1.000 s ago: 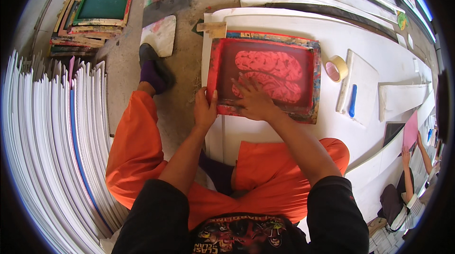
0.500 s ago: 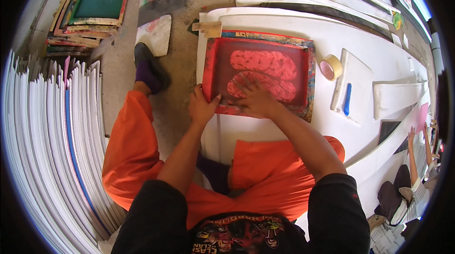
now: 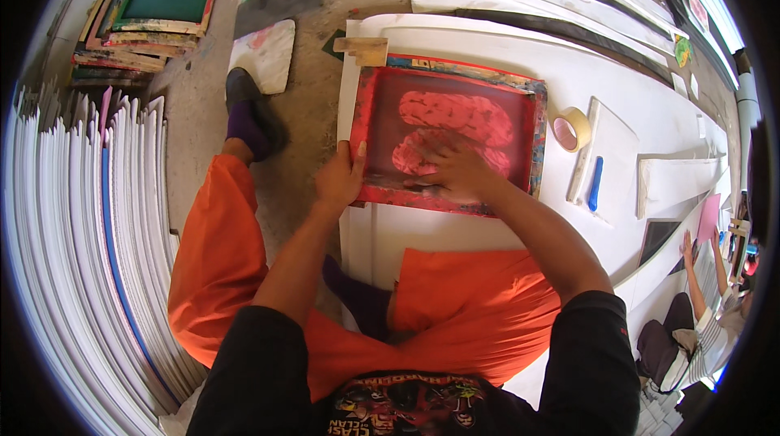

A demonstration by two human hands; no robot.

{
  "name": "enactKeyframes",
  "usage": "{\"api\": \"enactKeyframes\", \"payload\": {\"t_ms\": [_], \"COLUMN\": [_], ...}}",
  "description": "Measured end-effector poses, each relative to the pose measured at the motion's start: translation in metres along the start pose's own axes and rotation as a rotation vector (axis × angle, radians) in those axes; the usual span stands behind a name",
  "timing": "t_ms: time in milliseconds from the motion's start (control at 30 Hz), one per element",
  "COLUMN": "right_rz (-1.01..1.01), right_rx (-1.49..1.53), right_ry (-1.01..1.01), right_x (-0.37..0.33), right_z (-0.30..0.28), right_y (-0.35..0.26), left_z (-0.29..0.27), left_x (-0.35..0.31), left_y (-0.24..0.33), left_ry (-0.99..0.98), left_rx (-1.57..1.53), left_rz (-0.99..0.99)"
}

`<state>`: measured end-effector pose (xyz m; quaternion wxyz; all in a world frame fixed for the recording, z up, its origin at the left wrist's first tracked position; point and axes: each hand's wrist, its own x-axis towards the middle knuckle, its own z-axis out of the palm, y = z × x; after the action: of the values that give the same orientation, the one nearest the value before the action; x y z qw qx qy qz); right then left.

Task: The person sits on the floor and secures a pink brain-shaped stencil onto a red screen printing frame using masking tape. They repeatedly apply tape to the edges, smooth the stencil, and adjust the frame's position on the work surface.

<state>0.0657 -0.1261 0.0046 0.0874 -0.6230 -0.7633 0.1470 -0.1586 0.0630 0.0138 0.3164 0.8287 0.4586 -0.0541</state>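
In front of me a screen-printing frame (image 3: 541, 139) lies on a white board (image 3: 390, 225). Its wooden border is smeared with red and other colours. On the dark reddish mesh (image 3: 382, 115) show two long pink oval shapes, like a pair of soles. My left hand (image 3: 340, 177) grips the frame's left side near the lower corner, thumb along the rim. Across the lower pink shape rests my right hand (image 3: 461, 172), fingers spread and low over the mesh, covering part of it. Nothing shows in that hand. A small wooden block (image 3: 362, 51) touches the frame's upper left corner.
Right of the frame are a roll of tan tape (image 3: 571, 129), a white slab (image 3: 605, 143) and a blue-handled tool (image 3: 596, 184). Upright white sheets (image 3: 73, 216) crowd the left; stacked frames (image 3: 166, 1) lie beyond. At far right, another person's hands (image 3: 700, 251) hold a pink sheet (image 3: 710, 217).
My left hand has shifted up from the frame's lower left corner along its left side. My right hand stays on the lower pink shape, its fingers slightly moved. The whole view has shifted a little.
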Motion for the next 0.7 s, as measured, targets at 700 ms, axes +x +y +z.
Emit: {"api": "enactKeyframes", "payload": {"t_ms": [700], "right_rz": [0.020], "right_rx": [-0.003], "right_ry": [-0.139], "right_x": [-0.023], "right_z": [-0.003], "right_y": [0.011], "left_z": [0.016], "left_x": [0.008], "left_y": [-0.012], "left_ry": [0.054], "left_rx": [-0.036], "left_rz": [0.008]}}
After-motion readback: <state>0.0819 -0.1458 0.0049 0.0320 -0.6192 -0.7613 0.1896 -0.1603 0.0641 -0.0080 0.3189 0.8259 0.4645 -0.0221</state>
